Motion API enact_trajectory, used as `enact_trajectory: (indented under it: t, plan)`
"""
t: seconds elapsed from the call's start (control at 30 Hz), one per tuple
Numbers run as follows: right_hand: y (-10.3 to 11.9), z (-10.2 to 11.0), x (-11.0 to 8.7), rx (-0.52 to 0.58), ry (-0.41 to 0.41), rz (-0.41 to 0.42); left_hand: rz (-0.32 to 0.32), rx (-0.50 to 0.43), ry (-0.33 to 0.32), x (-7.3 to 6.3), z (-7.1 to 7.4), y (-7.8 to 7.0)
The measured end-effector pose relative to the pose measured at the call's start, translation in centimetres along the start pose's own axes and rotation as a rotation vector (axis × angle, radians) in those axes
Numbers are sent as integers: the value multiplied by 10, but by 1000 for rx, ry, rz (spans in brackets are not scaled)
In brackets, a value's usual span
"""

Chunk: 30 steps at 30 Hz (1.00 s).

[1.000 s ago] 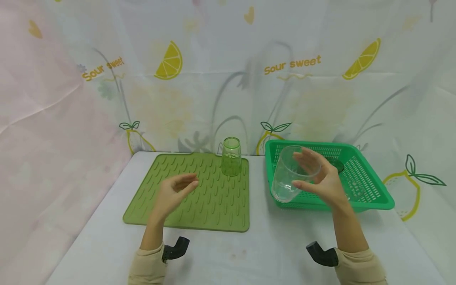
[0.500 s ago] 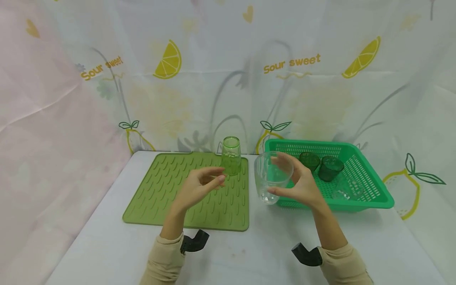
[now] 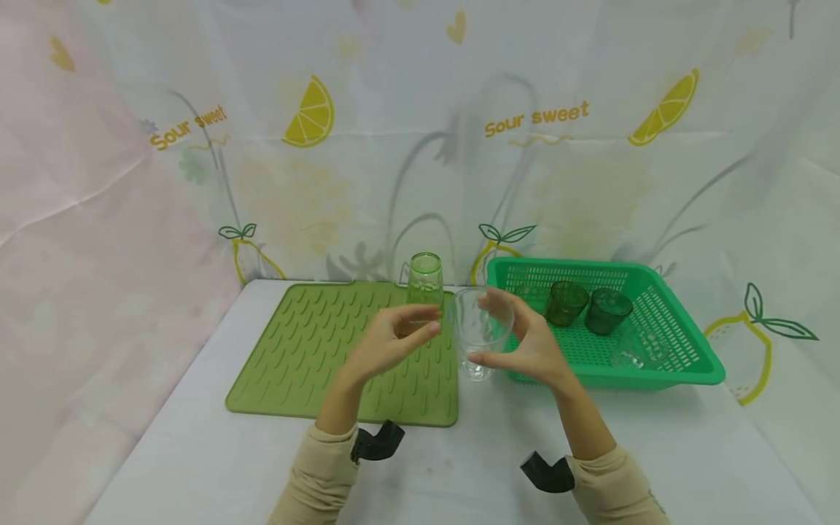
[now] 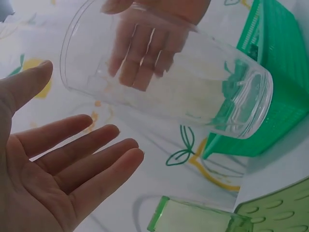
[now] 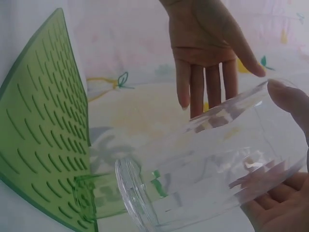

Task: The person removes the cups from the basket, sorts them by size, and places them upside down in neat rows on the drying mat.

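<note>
A clear drinking glass (image 3: 477, 324), mouth up, is held in my right hand (image 3: 534, 350) between the mat and the basket. Thumb and fingers lie on its opposite sides, as the right wrist view also shows. My left hand (image 3: 389, 348) is just left of the glass over the mat, with relaxed, spread fingers and nothing in it. In the left wrist view a gap shows between that hand and the glass (image 4: 169, 87). Behind the left hand, a light green glass (image 3: 425, 273) stands on the green draining mat (image 3: 282, 379), at its back right corner.
At the right stands a green perforated basket (image 3: 682, 378). Inside are a dark olive-green cup (image 3: 566, 302), a dark teal-green cup (image 3: 607, 312) and clear glassware (image 3: 638, 351) lying near the front. A printed curtain (image 3: 420, 175) hangs behind the table (image 3: 453, 481).
My right hand has carried the clear glass leftward from over the basket towards the mat. My left hand has moved right towards the glass. The dark cups have come into view.
</note>
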State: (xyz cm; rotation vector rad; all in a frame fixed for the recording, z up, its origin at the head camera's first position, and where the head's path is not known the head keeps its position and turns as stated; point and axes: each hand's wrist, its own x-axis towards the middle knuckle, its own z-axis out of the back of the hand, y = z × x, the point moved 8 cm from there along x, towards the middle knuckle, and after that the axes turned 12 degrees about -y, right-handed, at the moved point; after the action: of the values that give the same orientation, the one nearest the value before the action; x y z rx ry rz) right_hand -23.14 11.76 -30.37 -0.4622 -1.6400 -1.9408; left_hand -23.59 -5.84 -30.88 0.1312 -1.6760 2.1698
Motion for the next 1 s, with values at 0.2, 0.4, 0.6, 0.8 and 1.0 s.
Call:
enact_trajectory:
  t: [0.2, 0.4, 0.6, 0.8, 1.0]
  plan:
    - [-5, -9, -2, -71, 16, -36, -10, -34, 86, -2, -13, 0]
    - [-5, -16, -4, -122, 39, -35, 69, -102, 124, -7, -21, 5]
    - [-4, -22, -3, -164, 69, -14, 142, -155, 78, -9, -19, 12]
    - [-1, -27, -3, -193, 103, 3, 192, -210, 2, -9, -15, 18]
    - [0, -29, -4, -225, 110, 14, 207, -238, -42, -11, -12, 21]
